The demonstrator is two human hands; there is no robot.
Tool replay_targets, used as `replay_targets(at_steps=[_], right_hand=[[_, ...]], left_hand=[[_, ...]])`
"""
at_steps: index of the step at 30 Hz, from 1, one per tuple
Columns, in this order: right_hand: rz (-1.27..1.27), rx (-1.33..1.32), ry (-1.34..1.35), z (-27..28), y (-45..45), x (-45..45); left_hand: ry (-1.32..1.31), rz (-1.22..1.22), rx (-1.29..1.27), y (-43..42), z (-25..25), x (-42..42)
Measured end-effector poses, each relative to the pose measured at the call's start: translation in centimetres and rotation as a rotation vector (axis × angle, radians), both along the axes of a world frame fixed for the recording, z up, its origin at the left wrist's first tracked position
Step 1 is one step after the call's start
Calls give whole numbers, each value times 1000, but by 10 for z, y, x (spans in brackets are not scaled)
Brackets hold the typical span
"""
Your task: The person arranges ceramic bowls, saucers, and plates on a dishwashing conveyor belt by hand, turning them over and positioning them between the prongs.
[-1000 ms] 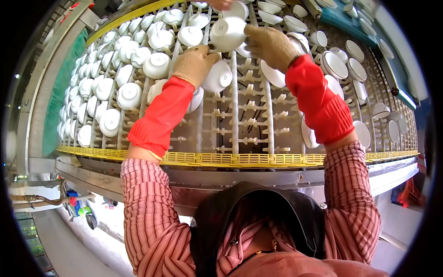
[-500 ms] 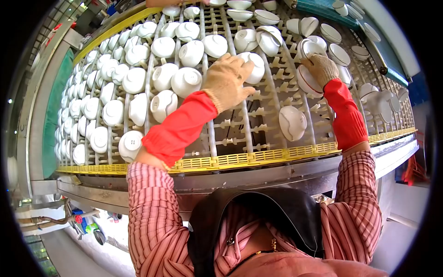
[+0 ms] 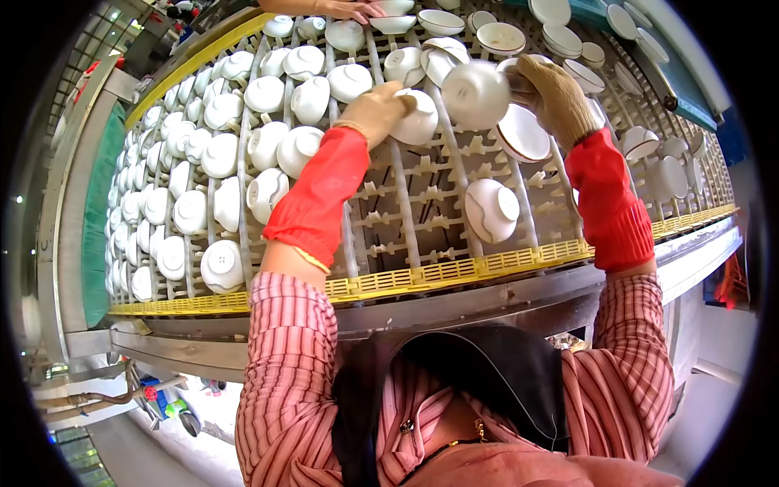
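Note:
My right hand (image 3: 558,96), in a tan glove with a red sleeve cover, grips a white bowl (image 3: 476,94) that is slightly blurred and lifted over the rack, its base facing me. My left hand (image 3: 375,114), gloved the same way, has its thumb and fingers closed at the left edge of another white bowl (image 3: 418,120) sitting on the rack pegs. Below my right hand, a white bowl with a brown rim (image 3: 522,134) leans among the pegs. Nearer the front lies a tilted white bowl (image 3: 492,211).
Rows of upturned white bowls (image 3: 219,156) fill the left of the pegged rack (image 3: 381,243). A yellow slotted edge (image 3: 454,271) runs along its front. Another person's hand (image 3: 350,10) reaches in at the far side. More bowls stand on a teal strip (image 3: 596,20) at the right.
The rack and its bowls have shifted slightly left in view. My right hand has brought a bowl up and leftward. My left hand has moved left and drawn its fingers together.

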State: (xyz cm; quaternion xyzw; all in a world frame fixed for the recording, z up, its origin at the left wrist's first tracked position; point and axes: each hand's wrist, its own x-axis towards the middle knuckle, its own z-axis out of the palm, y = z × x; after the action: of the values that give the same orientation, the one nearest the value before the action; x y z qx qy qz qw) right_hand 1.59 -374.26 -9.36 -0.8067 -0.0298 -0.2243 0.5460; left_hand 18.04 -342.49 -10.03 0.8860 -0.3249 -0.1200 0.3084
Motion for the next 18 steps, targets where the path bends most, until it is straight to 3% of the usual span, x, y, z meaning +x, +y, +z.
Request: replay_targets(at_steps=[1,2,3,6,11,15,17,18], right_hand=[[-6,-78,-1,1,1,-10],[-25,-419,-13,5,4,-24],[-48,-889,-75,8,6,-36],[87,-1382,32,4,20,-65],[-20,-956,341,-21,21,-71],[-229,-377,635,31,40,-70],[-176,-182,504,21,33,-57],[-176,-88,483,30,41,-51]], left_hand=[[58,27,-39,8,1,5],[128,19,65,17,5,11],[161,75,-42,21,-1,13],[314,203,-357,22,-33,22],[191,191,-310,24,-26,9],[-54,152,-34,33,19,-40],[-107,153,-25,39,9,-43],[13,153,71,33,27,-44]])
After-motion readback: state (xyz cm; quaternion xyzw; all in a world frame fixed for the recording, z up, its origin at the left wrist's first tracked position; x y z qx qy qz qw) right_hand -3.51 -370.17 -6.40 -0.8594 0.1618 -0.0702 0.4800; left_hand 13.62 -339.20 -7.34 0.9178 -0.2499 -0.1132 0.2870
